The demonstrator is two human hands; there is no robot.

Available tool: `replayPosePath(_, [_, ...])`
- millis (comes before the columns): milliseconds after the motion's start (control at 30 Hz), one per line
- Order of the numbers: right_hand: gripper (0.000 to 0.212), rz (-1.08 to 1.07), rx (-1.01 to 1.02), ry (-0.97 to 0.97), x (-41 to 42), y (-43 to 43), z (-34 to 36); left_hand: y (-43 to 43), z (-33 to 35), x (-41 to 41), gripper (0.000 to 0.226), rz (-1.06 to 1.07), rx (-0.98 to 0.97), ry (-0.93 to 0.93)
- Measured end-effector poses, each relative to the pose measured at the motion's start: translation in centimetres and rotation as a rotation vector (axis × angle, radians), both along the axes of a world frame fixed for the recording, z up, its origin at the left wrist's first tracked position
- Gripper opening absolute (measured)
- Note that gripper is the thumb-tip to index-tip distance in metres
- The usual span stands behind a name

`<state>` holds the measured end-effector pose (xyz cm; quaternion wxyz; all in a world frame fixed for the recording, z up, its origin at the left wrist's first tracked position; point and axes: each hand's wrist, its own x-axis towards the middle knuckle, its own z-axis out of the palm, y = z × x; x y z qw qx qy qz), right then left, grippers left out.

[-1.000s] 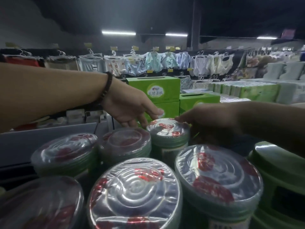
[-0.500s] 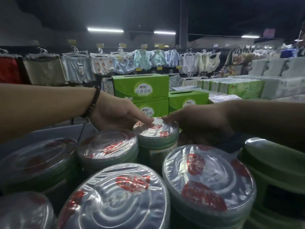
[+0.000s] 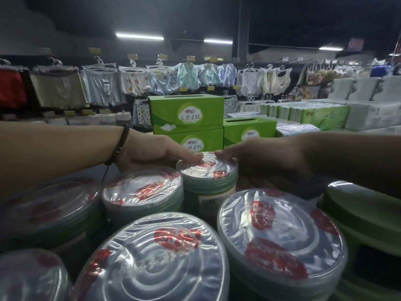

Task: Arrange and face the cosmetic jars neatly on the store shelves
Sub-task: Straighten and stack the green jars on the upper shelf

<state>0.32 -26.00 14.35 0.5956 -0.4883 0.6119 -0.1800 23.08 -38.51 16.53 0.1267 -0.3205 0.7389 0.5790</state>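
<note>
Dim store, dark ceiling [image 3: 282,14], fluorescent tube lights [image 3: 139,36], hanging underwear [image 3: 104,88] on racks, stacked green tissue boxes [image 3: 186,114]

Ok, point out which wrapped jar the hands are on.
The back jar just before the green boxes: left hand and right hand hold it at the lid. The nearer jars have no hand on their lids.

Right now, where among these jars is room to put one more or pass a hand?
A narrow dark gap lies in front of the far jar, between the middle jar and the near right jar. The left hand and right hand hold that jar. Elsewhere the jars nearly touch.
</note>
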Motion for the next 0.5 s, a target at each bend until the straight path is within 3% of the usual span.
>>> replayPosePath(167, [0.101, 0.01, -0.019, -0.029, 0.1, -0.1, -0.3, 0.7, 0.1, -0.1, 0.071, 0.027, -0.003, 0.005])
replayPosePath(333, [0.066, -0.071, -0.034, -0.051, 0.6, 0.7, 0.2, 0.8, 0.3, -0.3, 0.069, 0.005, -0.044, -0.014])
replayPosePath(433, [0.064, -0.086, -0.037, -0.028, 0.8, 0.9, 0.2, 0.8, 0.3, -0.3, 0.054, -0.04, 0.015, -0.035])
replayPosePath(500, [0.077, -0.078, -0.055, -0.024, 1.0, 1.1, 0.1, 1.1, 0.3, -0.4, 0.049, -0.027, 0.023, -0.032])
